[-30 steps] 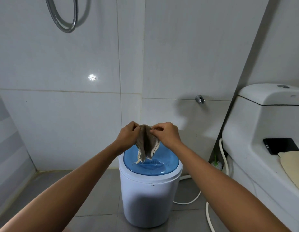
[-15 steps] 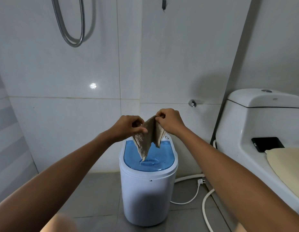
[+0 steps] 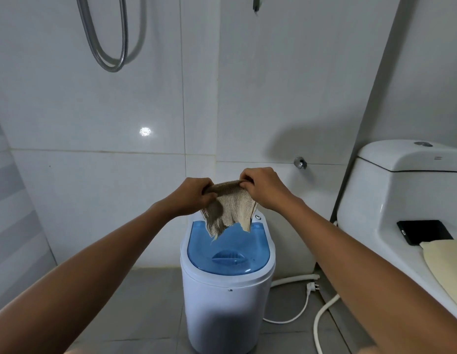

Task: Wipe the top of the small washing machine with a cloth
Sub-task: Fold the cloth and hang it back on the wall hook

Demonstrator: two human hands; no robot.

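A small white washing machine (image 3: 226, 310) stands on the grey floor in the middle, its blue see-through lid (image 3: 228, 254) closed. Above the lid's far end hangs a beige ribbed cloth (image 3: 230, 209), stretched by its top edge between both hands. My left hand (image 3: 194, 196) pinches the cloth's left corner and my right hand (image 3: 263, 186) pinches the right corner. The cloth's ragged lower edge dangles just over the lid; I cannot tell whether it touches.
A white toilet (image 3: 391, 200) stands at the right, with a black phone (image 3: 424, 232) and a cream pad (image 3: 449, 264) on it. A white hose (image 3: 322, 312) and a power cord with plug (image 3: 311, 287) lie on the floor. A shower hose (image 3: 112, 47) hangs on the tiled wall.
Both hands have moved apart, spreading the bunched cloth wider along its top edge. The head camera has tilted, so the washing machine sits lower in view.
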